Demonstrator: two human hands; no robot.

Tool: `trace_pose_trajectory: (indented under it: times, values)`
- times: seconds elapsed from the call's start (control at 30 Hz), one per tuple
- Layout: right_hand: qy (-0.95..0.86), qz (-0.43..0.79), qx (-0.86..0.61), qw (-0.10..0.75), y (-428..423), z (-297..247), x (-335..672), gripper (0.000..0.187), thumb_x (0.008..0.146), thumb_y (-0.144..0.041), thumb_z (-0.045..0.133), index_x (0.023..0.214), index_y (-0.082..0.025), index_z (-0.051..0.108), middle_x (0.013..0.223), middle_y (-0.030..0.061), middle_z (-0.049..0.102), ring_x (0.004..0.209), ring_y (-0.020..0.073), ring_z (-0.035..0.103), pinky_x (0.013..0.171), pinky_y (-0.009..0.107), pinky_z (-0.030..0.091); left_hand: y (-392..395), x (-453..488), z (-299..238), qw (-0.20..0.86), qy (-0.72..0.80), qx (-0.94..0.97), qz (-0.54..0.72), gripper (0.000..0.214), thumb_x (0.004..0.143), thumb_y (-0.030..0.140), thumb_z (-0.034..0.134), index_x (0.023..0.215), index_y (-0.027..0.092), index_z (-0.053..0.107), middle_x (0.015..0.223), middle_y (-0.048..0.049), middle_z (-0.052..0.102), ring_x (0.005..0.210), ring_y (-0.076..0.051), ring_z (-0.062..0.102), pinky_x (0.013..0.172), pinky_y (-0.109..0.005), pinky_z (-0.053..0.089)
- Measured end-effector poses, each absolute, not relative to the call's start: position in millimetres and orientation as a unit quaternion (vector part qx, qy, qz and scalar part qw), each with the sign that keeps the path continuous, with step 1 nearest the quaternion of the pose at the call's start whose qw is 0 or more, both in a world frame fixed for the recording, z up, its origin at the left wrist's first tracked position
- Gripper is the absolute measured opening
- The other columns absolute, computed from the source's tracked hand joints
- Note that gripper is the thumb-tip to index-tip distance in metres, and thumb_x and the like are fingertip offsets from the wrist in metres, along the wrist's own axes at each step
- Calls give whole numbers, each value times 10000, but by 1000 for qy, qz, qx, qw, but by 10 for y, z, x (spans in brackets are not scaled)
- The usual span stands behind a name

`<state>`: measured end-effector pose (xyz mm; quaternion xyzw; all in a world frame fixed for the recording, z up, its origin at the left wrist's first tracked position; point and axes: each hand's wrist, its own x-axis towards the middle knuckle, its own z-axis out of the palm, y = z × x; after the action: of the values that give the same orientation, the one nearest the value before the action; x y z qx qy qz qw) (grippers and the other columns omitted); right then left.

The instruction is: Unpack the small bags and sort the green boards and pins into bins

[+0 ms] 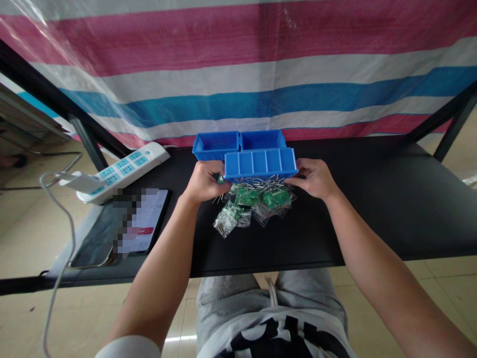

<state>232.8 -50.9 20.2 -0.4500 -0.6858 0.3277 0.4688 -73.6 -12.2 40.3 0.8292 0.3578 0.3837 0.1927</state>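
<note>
A blue plastic bin (261,163) is tipped toward me, its ribbed outer side facing up. My left hand (206,182) grips its left end and my right hand (313,178) grips its right end, fingers closed on both. Just below its near edge lies a heap of thin silvery metal pieces, like nails or screws (261,184). Small clear plastic packets with green contents (276,198) lie under and in front of the metal pieces. Another clear packet (226,220) sits nearest to me. The inside of the tipped bin is hidden.
Two more blue bins, a left one (216,142) and a right one (263,139), stand behind at the black table's (372,199) back edge. On the left are a white power strip (130,169) with a plugged-in charger, a phone (149,223) and a dark flat object (95,238). A striped sheet (238,79) hangs behind.
</note>
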Motion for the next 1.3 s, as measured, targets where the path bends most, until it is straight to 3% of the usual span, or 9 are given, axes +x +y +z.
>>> trace_pose_trajectory:
  times: [0.23, 0.7, 1.0, 1.17, 1.3]
  values:
    - [-691, 315, -448, 471, -499, 197, 2339, 336, 607, -443, 842, 690, -177, 654, 706, 22, 673, 637, 179, 646, 620, 313, 546, -115, -747, 413, 203, 329, 836, 391, 104, 633, 207, 646, 578, 139, 590, 596, 0, 585, 561, -101, 501, 551, -225, 396]
    - [-693, 231, -468, 497, -439, 127, 2334, 218, 667, -344, 801, 698, -184, 655, 719, 1, 637, 625, 149, 612, 582, 276, 501, -57, -673, 280, 89, 342, 836, 419, 136, 673, 210, 648, 571, 166, 570, 582, 13, 550, 567, -106, 519, 550, -222, 402]
    - [-621, 257, -537, 509, -374, -27, 2272, 304, 651, -433, 792, 776, -193, 654, 729, 16, 703, 638, 208, 678, 609, 337, 562, -32, -593, 201, 52, 371, 792, 482, 90, 762, 251, 690, 753, 169, 656, 699, -1, 663, 619, -108, 591, 616, -224, 468]
    - [-591, 215, -517, 580, -339, -56, 2297, 321, 710, -477, 745, 801, -207, 597, 738, 1, 672, 642, 178, 669, 648, 325, 575, -84, -528, 255, 72, 380, 775, 500, 164, 821, 305, 652, 910, 175, 695, 825, -24, 711, 704, -120, 632, 695, -243, 508]
    - [-520, 191, -513, 656, -285, -25, 2349, 358, 759, -532, 677, 854, -226, 519, 744, -22, 584, 589, 132, 628, 585, 289, 577, -86, -560, 301, 78, 407, 763, 496, 241, 831, 325, 621, 1001, 168, 690, 904, -41, 709, 762, -135, 641, 727, -258, 520]
